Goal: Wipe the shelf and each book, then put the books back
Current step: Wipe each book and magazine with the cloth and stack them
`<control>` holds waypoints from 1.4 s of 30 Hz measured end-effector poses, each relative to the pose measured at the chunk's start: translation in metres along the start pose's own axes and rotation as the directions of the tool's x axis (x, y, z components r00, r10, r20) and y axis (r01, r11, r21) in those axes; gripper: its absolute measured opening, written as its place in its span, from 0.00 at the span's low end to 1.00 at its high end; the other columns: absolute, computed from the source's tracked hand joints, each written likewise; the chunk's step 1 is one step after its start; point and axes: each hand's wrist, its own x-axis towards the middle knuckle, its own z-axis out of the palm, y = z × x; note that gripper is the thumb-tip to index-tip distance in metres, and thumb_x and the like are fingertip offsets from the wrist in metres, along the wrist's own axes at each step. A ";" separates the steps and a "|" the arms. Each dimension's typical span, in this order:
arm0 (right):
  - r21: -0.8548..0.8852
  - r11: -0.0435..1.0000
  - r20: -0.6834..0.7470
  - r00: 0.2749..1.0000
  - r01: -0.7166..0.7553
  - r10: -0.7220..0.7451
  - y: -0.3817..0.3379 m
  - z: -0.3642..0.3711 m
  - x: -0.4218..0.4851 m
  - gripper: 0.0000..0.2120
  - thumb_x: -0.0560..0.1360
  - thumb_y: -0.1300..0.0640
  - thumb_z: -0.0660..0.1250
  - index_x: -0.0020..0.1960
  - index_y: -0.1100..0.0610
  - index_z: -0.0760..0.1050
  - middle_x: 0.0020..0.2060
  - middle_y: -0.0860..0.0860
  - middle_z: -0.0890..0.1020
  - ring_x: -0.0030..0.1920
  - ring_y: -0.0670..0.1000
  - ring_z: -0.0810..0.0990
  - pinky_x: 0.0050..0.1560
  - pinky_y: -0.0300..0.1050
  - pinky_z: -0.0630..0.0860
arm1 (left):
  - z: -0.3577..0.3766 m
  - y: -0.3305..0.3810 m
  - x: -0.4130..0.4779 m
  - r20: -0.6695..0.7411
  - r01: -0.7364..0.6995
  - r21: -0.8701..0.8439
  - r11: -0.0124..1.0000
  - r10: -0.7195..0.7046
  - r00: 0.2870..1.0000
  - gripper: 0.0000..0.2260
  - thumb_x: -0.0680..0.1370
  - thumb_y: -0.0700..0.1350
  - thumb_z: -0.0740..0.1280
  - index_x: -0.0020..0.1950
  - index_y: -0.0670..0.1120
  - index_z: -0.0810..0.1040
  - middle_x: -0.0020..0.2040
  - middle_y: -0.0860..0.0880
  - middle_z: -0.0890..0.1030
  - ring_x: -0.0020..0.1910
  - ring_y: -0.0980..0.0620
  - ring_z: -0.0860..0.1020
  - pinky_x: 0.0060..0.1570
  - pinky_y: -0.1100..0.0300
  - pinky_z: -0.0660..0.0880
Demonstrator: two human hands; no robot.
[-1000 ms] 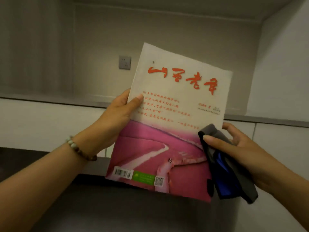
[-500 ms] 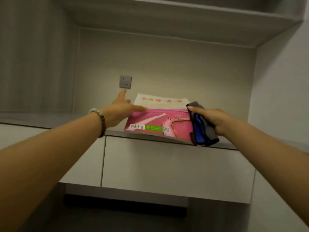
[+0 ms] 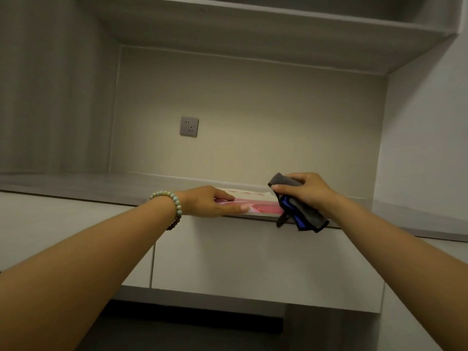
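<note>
Flat book [image 3: 264,208] under left hand [image 3: 210,201]; right hand [image 3: 307,190] grips crumpled cloth [image 3: 305,215].

The left hand [image 3: 209,201] rested flat on the pink book [image 3: 266,208] at the shelf [image 3: 101,188] edge; the right hand [image 3: 305,191] clutched a grey cloth [image 3: 307,217].

We see a grey shelf [image 3: 96,188] running across the middle of the frame, from the left edge to the right. One magazine [image 3: 263,207] lies flat on it at centre, pink cover up, seemingly flush with the front edge.
</note>
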 end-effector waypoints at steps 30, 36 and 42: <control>0.072 0.955 0.465 0.857 -0.288 0.223 0.238 0.185 -0.244 0.10 0.71 0.52 0.72 0.51 0.45 0.78 0.45 0.41 0.82 0.42 0.38 0.81 0.40 0.29 0.75 | 0.371 -0.149 -0.185 -0.117 -0.114 0.043 0.993 0.119 0.986 0.27 0.75 0.63 0.52 0.69 0.53 0.71 0.67 0.51 0.74 0.65 0.50 0.73 0.64 0.56 0.66; -0.010 0.774 0.623 0.601 -0.633 0.500 0.346 0.267 -0.338 0.15 0.73 0.54 0.71 0.59 0.53 0.77 0.46 0.47 0.82 0.44 0.46 0.82 0.38 0.33 0.76 | 0.500 -0.198 -0.266 0.159 0.095 -0.067 0.993 -0.083 0.984 0.39 0.71 0.72 0.45 0.74 0.51 0.64 0.73 0.49 0.66 0.70 0.50 0.67 0.66 0.64 0.57; -0.279 0.924 0.569 0.730 -0.262 0.379 0.426 0.312 -0.419 0.36 0.75 0.39 0.64 0.76 0.49 0.53 0.75 0.52 0.59 0.74 0.53 0.59 0.74 0.52 0.57 | 0.571 -0.204 -0.319 0.276 0.312 -0.223 0.924 -0.247 0.929 0.33 0.78 0.65 0.47 0.78 0.49 0.47 0.78 0.51 0.48 0.75 0.54 0.56 0.73 0.59 0.56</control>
